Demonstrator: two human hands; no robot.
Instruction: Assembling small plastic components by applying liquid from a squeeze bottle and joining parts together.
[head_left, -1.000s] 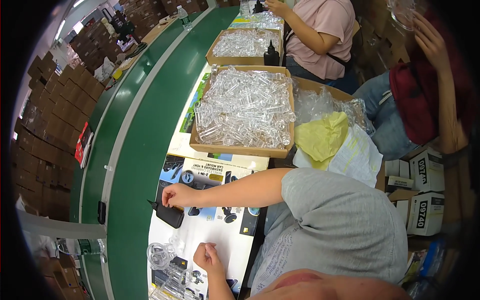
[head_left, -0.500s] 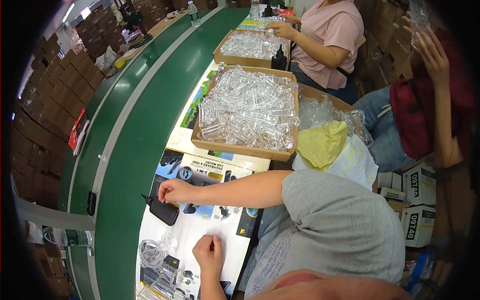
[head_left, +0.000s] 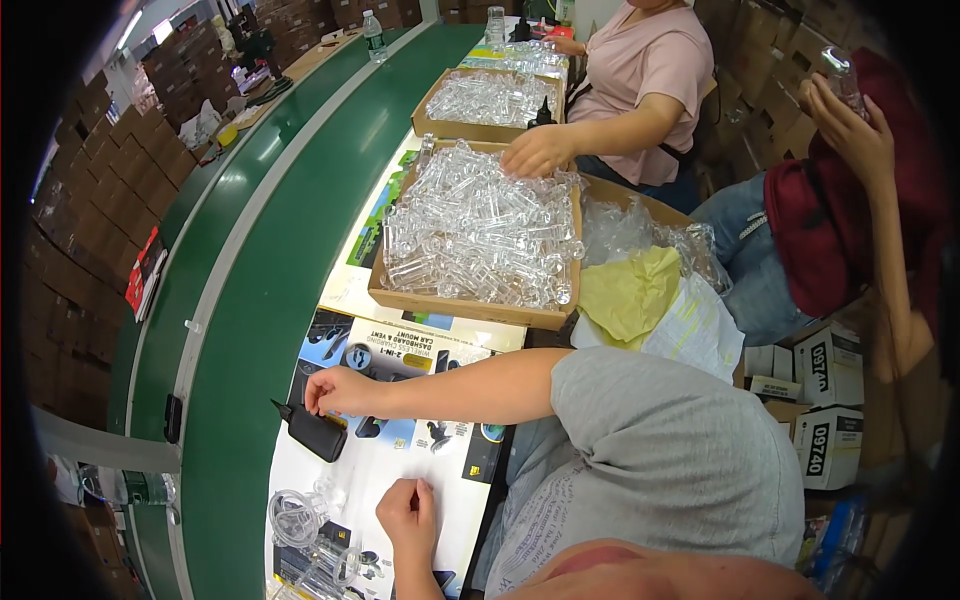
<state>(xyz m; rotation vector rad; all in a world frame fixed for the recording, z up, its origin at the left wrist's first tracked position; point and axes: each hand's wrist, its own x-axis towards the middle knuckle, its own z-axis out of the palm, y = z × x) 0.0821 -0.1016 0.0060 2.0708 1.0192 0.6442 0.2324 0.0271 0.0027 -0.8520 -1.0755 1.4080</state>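
My right hand (head_left: 340, 392) is closed in a pinch beside a black squeeze bottle (head_left: 318, 433) with a pointed nozzle, lying on the printed board (head_left: 375, 470). Anything between those fingertips is hidden. Nearer to me, my left hand (head_left: 408, 512) rests curled on the board, its fingers folded inward; whatever it may hold cannot be made out. Left of this hand lie several clear glass-like pieces (head_left: 300, 520) with round and tubular shapes. Beyond my right arm stands a cardboard tray (head_left: 470, 305) heaped with clear tubular pieces (head_left: 480, 225).
A green conveyor belt (head_left: 300, 230) runs along the left. Farther back, a co-worker in pink (head_left: 650, 75) has a hand (head_left: 540, 150) over the tray. Another person's hands (head_left: 850, 125) hold a clear piece at right. Yellow paper (head_left: 632, 290) and white boxes (head_left: 832, 445) are on my right.
The co-worker in pink has reached from the far tray to the nearer one. The other person's clear piece has come lower. My hands keep nearly the same poses while the view shifts slightly.
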